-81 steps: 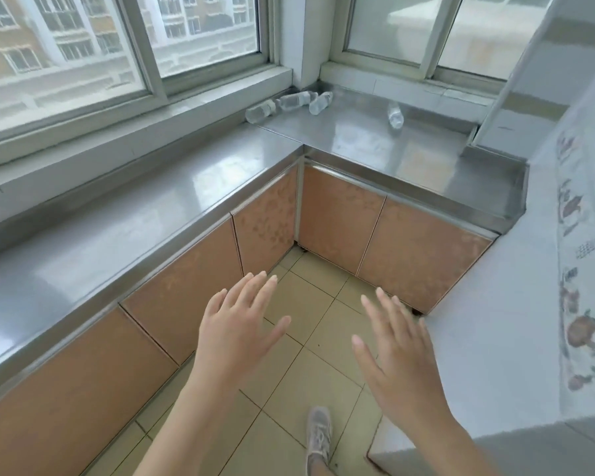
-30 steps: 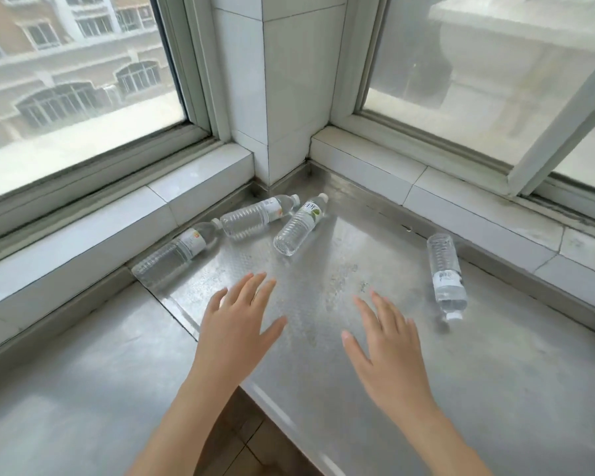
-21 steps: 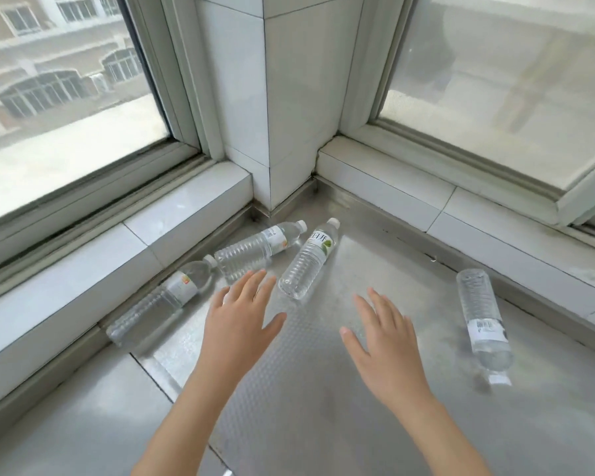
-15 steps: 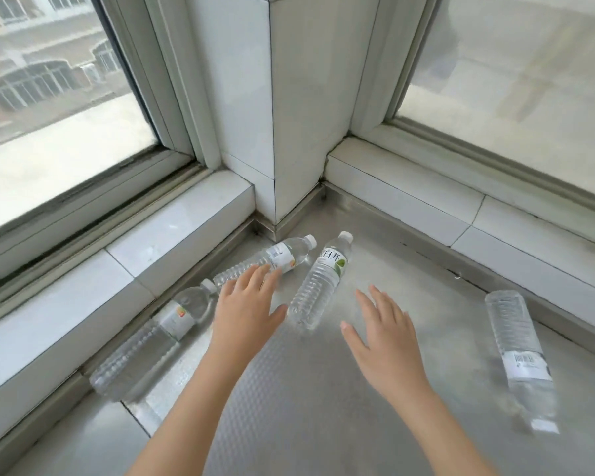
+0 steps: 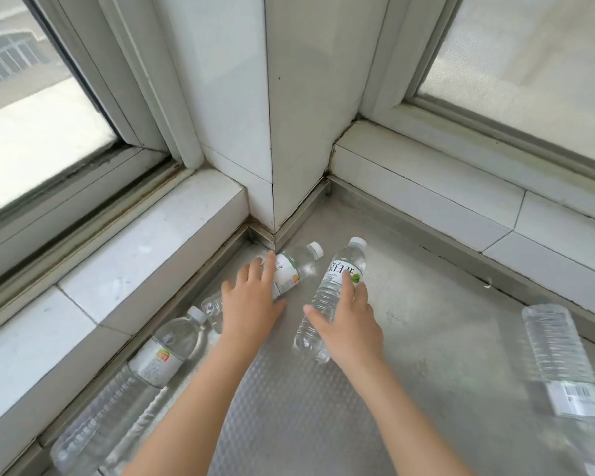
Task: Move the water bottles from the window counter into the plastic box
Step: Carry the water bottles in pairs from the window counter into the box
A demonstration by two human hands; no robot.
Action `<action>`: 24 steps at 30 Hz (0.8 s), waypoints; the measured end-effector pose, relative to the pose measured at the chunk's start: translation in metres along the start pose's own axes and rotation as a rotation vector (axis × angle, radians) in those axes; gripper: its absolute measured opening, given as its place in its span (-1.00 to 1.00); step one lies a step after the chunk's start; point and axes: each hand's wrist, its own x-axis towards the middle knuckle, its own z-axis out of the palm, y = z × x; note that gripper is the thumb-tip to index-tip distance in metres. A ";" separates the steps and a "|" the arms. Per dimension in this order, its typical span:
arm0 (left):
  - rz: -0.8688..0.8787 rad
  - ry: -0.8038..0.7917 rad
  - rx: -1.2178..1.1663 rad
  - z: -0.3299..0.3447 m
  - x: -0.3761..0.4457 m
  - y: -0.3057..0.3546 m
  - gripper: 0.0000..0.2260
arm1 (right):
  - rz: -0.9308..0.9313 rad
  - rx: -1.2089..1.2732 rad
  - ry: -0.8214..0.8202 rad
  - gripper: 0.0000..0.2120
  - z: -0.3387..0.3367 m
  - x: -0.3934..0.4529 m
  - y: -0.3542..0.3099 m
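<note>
At your far left a clear bottle (image 5: 145, 369) lies on its side along the tiled sill (image 5: 124, 266), its white cap pointing toward the corner; just beyond it a second bottle (image 5: 291, 267) lies with its cap near the white pillar (image 5: 265, 115); your left hand (image 5: 253, 304) rests flat on that bottle's middle, fingers spread and loose over the label, not wrapped around it. Next to the right, a third bottle (image 5: 337, 283) with a green-marked label lies angled, cap away from you; your right hand (image 5: 349, 324) covers its lower half, thumb on the near side and fingers reaching over the far side, though you cannot tell whether the grip has closed. All of this sits on the steel counter (image 5: 426, 338); well apart at the far right a fourth bottle (image 5: 560, 352) lies blurred, base toward the window; the plastic box is out of view.
</note>
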 end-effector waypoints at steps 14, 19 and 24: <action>0.018 -0.003 -0.140 -0.016 0.016 -0.007 -0.31 | 0.067 0.245 0.121 -0.06 0.010 0.008 -0.008; -0.147 -0.097 -0.525 -0.043 0.003 0.001 -0.37 | 0.087 0.269 0.106 -0.07 0.005 -0.001 -0.002; -0.309 -0.041 -0.990 -0.066 -0.016 0.006 -0.44 | 0.115 0.367 0.090 -0.11 -0.008 -0.022 0.005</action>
